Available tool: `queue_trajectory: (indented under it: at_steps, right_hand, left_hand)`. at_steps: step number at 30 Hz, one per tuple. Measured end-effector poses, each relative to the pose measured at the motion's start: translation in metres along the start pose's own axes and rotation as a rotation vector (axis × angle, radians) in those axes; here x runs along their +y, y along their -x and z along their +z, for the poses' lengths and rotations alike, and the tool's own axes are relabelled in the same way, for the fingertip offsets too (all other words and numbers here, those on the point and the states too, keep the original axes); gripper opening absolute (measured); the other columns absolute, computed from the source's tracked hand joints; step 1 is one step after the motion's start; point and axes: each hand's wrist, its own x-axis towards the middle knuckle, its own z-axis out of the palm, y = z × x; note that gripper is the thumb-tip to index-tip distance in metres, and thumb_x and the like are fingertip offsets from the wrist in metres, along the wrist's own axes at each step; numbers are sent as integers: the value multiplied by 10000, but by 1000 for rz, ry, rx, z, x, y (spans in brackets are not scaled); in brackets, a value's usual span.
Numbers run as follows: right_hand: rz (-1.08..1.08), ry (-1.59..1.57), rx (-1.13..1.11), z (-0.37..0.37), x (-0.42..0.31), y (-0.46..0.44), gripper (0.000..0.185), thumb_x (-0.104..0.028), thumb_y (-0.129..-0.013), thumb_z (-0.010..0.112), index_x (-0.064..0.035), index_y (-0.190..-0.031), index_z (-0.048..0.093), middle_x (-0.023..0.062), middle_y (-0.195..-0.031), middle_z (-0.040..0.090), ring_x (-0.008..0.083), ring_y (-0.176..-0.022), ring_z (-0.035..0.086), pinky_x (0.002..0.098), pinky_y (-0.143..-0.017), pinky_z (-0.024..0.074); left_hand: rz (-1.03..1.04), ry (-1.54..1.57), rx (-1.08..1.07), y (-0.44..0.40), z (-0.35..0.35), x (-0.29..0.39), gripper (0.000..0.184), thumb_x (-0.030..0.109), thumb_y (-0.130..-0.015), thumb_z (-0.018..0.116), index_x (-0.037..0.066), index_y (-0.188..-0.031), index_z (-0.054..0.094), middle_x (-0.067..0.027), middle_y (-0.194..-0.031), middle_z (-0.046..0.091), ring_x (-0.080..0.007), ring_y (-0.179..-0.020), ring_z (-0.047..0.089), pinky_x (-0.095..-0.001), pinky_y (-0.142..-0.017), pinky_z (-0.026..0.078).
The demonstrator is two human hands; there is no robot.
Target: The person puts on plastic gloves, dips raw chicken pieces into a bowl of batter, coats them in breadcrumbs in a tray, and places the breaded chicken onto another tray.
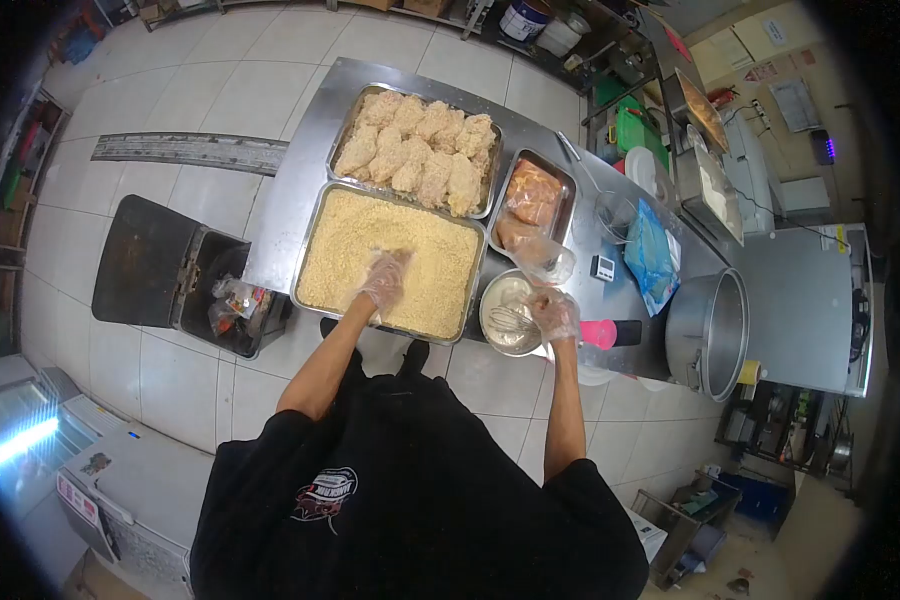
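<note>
My left hand [386, 282], in a clear plastic glove, reaches into a metal tray of pale breadcrumbs [435, 255]. Crumbs and the glove hide its fingertips, so whether it grips anything is unclear. In a clear glove too, my right hand [554, 314] is closed round the handle of a whisk [513, 318]. The whisk's wires rest in a round metal bowl [490, 338] of whitish batter. Behind the crumbs, another tray holds several crumb-coated pieces of meat [410, 150]. A smaller tray with raw orange-tinted meat [533, 192] and a plastic bag [542, 257] lies beyond the bowl.
On the steel table's right stand a small timer [602, 267], a pink-and-black object [610, 333], a blue plastic bag [652, 258], a wire strainer [614, 215] and a large metal pot [708, 335]. An open black bin [232, 290] stands by the table's left end.
</note>
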Motion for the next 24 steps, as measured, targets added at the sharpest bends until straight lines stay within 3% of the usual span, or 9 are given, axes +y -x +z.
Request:
queue_trajectory:
  at_steps: [2,4,5,7,10,14,17,20,24]
  right_hand:
    - [51,-31,68,-4,1,7,116,-181,-686,619,-132,-774,676,103,-741,655,287,-689,631,387,-641,504]
    - [136,-63,92,-16,-11,15,137,-174,-674,630,-132,-794,682,99,-817,667,282,-757,636,387,-686,505]
    - [136,-77,92,-21,-16,18,137,-174,-674,630,-132,-794,682,99,-817,667,282,-757,636,387,-686,505]
    - [116,-98,112,-25,-16,19,149,-206,-685,637,-133,-807,680,101,-814,664,287,-753,634,397,-694,503]
    - [73,-36,157,-18,-4,24,137,-211,-691,661,-129,-800,669,95,-782,657,272,-702,628,383,-653,500]
    - [104,-56,224,-26,-15,25,130,-203,-702,690,-117,-792,655,86,-757,652,240,-674,625,347,-626,496]
    - [120,-101,244,-37,-43,25,191,-246,-697,724,-108,-809,655,87,-739,646,227,-679,621,337,-636,490]
    - [170,-310,228,-50,-95,18,236,-258,-697,745,-78,-819,652,82,-746,642,209,-686,612,325,-643,487]
    - [160,-960,180,-21,-153,-1,185,-185,-779,663,-40,-889,629,85,-779,639,168,-676,596,303,-619,485]
  left_hand:
    - [94,161,-4,1,-19,5,627,153,-761,463,84,-1370,332,-148,-1320,442,-293,-1206,417,-435,-1042,278]
    - [281,265,-256,2,-36,4,652,132,-751,481,59,-1377,316,-155,-1364,395,-296,-1280,347,-392,-1090,223]
    - [277,253,-262,7,-20,-9,652,132,-751,481,59,-1377,316,-155,-1364,395,-296,-1280,347,-392,-1090,223]
    - [127,-154,-18,20,29,-45,622,175,-794,441,70,-1390,298,-129,-1397,366,-282,-1309,312,-385,-1098,206]
    - [5,-252,45,55,-10,-38,593,186,-793,435,95,-1371,343,-127,-1373,400,-268,-1291,341,-389,-1084,243]
    - [-240,-190,-183,71,-16,-39,622,209,-788,453,75,-1381,323,-140,-1409,351,-264,-1329,288,-375,-1101,217]
    - [-220,30,1,83,-44,-26,669,159,-745,476,49,-1384,310,-162,-1392,362,-287,-1317,297,-362,-1105,207]
    - [-284,296,187,91,-58,-26,692,82,-700,473,35,-1373,322,-172,-1372,379,-302,-1308,300,-346,-1111,188]
    - [-204,482,324,101,-49,-49,696,44,-685,465,22,-1367,325,-178,-1370,377,-310,-1298,314,-352,-1112,184]
